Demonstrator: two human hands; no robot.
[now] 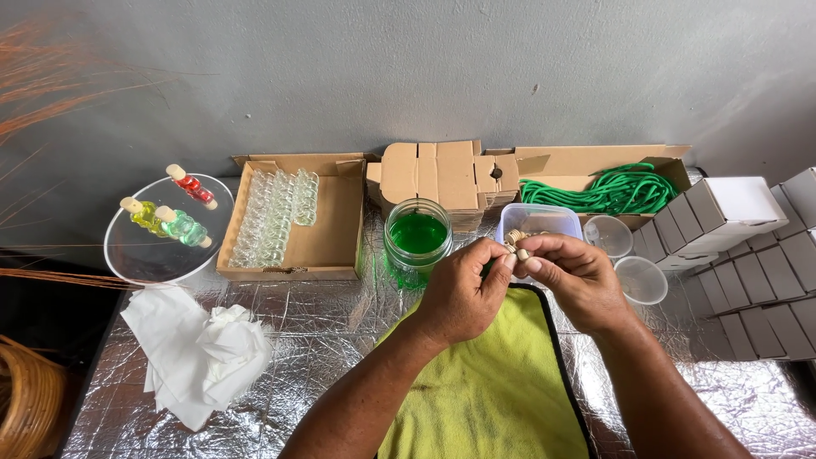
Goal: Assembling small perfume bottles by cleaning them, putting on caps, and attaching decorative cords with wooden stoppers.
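a small wooden cap (519, 252) on a bit of pale cord sits just right of the frame's centre, pinched between the fingertips of both hands above the far edge of a yellow-green cloth (493, 391). the left hand (459, 293) is curled narrow, thumb and forefinger closed on the piece from the left, other fingers folded in. the right hand (578, 276) meets it from the right, thumb and forefinger tips pressed on the same cap, remaining fingers loosely bent. whether a tiny bottle hangs below the cap is hidden by the fingers.

just behind the hands stands a clear plastic tub (539, 221) with more caps in it, and left of it a glass jar of green liquid (417, 235). two empty clear cups (641, 279) stand right of the right hand. at the upper middle, a stack of flat cardboard blanks (442, 178) leans by an open carton with coiled green cord (608, 191). left of the jar, a shallow cardboard tray (327, 229) holds rows of small empty glass bottles (274, 214). at the upper left, a round clear plate (140, 251) carries three filled bottles: red, yellow and green. crumpled white tissue (204, 348) lies at the lower left on the silver foil surface (340, 340). white folded boxes (731, 212) line the right edge.
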